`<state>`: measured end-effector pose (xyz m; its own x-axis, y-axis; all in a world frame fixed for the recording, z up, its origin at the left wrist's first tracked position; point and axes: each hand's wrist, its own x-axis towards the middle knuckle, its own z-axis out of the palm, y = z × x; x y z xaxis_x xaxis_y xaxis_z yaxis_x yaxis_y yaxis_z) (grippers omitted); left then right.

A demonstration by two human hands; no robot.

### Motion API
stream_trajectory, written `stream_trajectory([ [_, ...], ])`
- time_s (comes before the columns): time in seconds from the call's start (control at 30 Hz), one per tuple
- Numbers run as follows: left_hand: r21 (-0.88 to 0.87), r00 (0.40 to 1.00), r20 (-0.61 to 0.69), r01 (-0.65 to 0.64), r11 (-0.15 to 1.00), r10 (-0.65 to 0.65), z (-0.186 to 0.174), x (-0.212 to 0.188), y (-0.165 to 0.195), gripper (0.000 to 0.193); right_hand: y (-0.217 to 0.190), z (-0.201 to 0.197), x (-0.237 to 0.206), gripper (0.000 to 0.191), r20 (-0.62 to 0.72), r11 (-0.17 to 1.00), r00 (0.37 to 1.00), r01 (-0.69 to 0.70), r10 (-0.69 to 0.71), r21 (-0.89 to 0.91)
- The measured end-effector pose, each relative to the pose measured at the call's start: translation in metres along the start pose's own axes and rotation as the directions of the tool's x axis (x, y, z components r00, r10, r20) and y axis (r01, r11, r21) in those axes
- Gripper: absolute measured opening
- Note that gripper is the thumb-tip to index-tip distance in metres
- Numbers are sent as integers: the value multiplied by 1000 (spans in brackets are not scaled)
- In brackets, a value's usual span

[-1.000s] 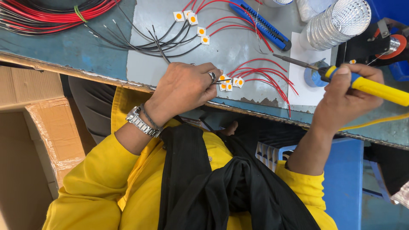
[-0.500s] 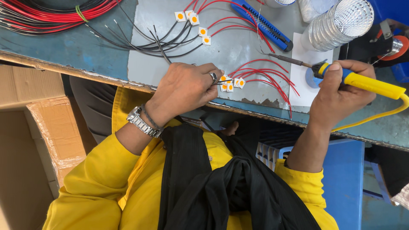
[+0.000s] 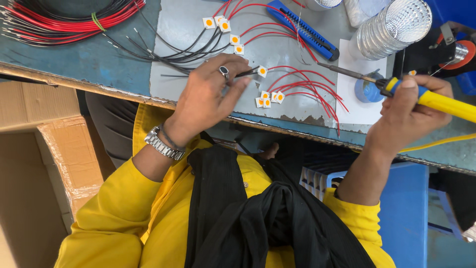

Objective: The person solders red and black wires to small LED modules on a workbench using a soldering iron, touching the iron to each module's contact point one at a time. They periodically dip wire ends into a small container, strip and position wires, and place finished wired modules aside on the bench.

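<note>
My left hand [image 3: 210,94], with a ring and a wristwatch, pinches tweezers [image 3: 246,73] that grip a small white square LED chip [image 3: 262,71] joined to a red wire. My right hand [image 3: 409,111] grips a yellow-handled soldering iron [image 3: 396,87]; its tip [image 3: 327,65] points left, a short way right of the held chip. Three more chips with red wires [image 3: 270,98] lie just below on the grey metal sheet [image 3: 188,30]. Several chips with black and red wires [image 3: 225,27] lie farther back.
A bundle of red and black wires [image 3: 64,17] lies at the back left. A blue utility knife [image 3: 302,30], a ribbed silver duct [image 3: 391,30], a blue pot on white paper [image 3: 364,92] and a dark stand [image 3: 436,49] sit right. A cardboard box [image 3: 54,144] stands left below the bench.
My left hand has lifted one chip away from the group and up the sheet. My right hand has swung the iron's tip up and left towards it.
</note>
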<state>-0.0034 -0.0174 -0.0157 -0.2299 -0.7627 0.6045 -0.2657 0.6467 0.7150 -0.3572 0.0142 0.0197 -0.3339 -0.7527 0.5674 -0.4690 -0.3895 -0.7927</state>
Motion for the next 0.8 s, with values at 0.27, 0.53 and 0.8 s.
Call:
stream_trajectory([
  [0.27, 67, 999, -35, -29, 997, 31, 6, -12, 11, 9, -16, -13, -13, 19, -74, 993, 997, -23, 32, 117],
  [0.53, 2, 991, 22, 132, 991, -132, 25, -30, 27, 12, -19, -16, -20, 14, -103, 983, 993, -45, 64, 178],
  [0.8, 242, 999, 34, 10, 970, -19, 45, -35, 29, 15, -5, -28, -27, 14, -120, 975, 987, -76, 103, 208],
])
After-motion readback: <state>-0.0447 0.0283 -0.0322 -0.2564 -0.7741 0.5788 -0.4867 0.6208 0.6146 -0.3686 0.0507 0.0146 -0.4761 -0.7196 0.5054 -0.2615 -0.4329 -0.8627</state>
